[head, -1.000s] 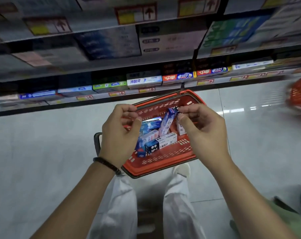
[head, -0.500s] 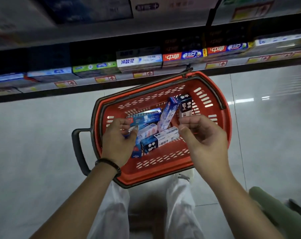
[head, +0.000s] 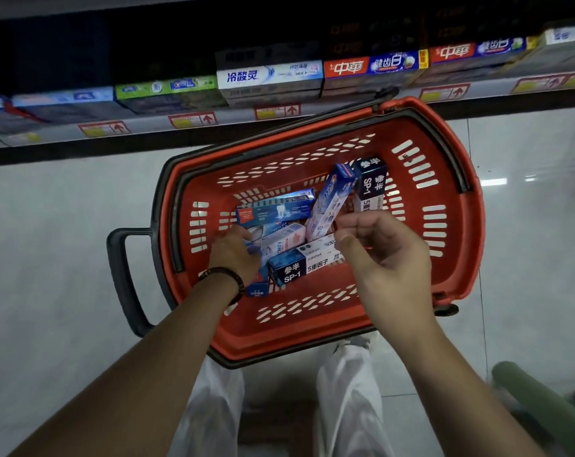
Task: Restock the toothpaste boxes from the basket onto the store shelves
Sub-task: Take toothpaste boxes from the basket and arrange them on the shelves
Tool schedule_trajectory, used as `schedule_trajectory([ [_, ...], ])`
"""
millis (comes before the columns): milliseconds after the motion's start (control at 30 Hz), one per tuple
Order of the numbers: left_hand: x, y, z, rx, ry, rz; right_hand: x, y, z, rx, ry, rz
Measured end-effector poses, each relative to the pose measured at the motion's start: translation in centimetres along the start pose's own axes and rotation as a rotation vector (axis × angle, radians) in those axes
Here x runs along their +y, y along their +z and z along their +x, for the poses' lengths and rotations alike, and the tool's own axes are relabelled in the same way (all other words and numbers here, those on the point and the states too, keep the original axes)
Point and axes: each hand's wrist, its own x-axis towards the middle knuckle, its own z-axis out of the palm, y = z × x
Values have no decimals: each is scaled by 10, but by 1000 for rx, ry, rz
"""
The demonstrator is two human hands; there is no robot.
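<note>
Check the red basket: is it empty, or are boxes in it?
Not empty. Several toothpaste boxes lie piled in the red basket, one leaning upward; the left hand reaches among them.

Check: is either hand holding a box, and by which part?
Right hand holds nothing. Left hand is down among the boxes in the basket, fingers hidden; a hold cannot be told.

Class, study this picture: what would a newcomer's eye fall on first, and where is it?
The big red basket on the pale floor fills the middle, with a jumble of toothpaste boxes inside. The left hand reaches in among them while the right hand hovers above, holding nothing. Across the top runs a dim shelf lined with more boxes.
</note>
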Motion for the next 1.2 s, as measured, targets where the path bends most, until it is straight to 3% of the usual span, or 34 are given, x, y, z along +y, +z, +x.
schedule_trajectory([
  [233,2,14,4,-38,46,343,9,0,3,-18,38,14],
  [667,8,21,-3,-19,-89,290,17,-11,4,-10,47,-31],
  [933,30,2,-16,-82,29,629,13,-18,-4,-23,58,-34],
  [1200,34,-18,-27,-24,67,545,1,-26,-7,0,66,-67],
])
